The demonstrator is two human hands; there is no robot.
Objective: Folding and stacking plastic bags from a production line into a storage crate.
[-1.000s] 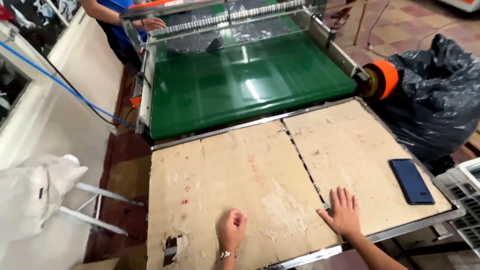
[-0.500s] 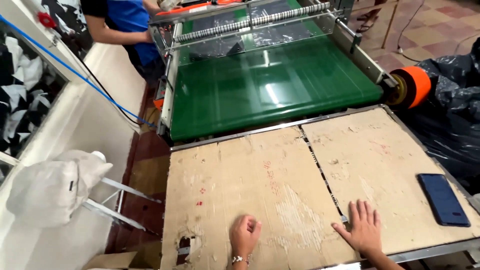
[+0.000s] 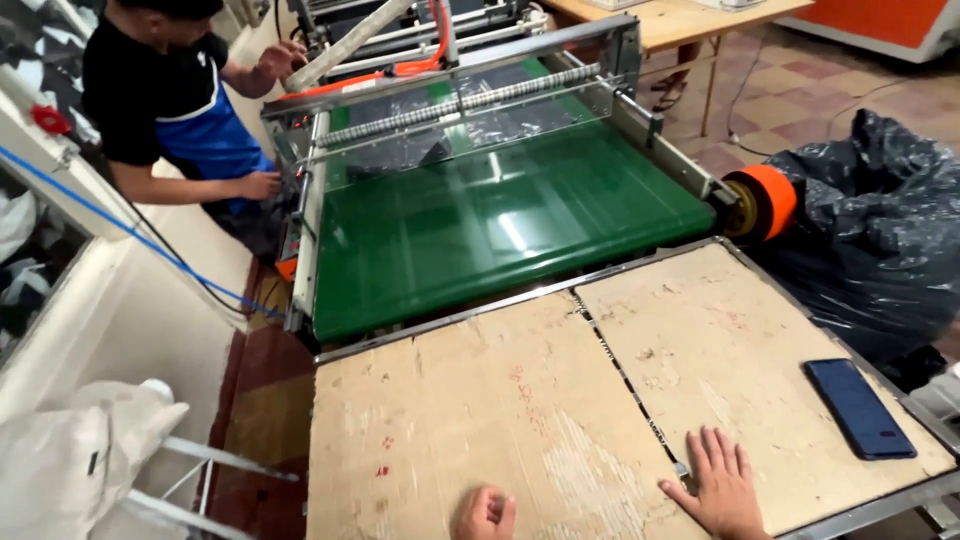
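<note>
Both hands rest on a worn cardboard tabletop (image 3: 480, 420): the right hand (image 3: 722, 487) lies flat with fingers spread beside the seam (image 3: 625, 375) between two sheets, the left hand (image 3: 485, 515) is curled into a loose fist, holding nothing. A dark phone (image 3: 858, 407) lies just right of the right hand. Ahead of the hands runs a green conveyor (image 3: 490, 230), where another person (image 3: 165, 110) works the machine.

Cardboard sheets (image 3: 520, 420) on the table: matt, rough, scuffed, top layer torn at 6 o'clock showing corrugation. Metal table frame (image 3: 860, 505) dull grey. Smartphone (image 3: 858, 407) at 4 o'clock: glossy dark blue. Conveyor belt (image 3: 500, 225) at 12: smooth, shiny green. Bag (image 3: 880, 220) at 2 o'clock: crinkled glossy black plastic.
</note>
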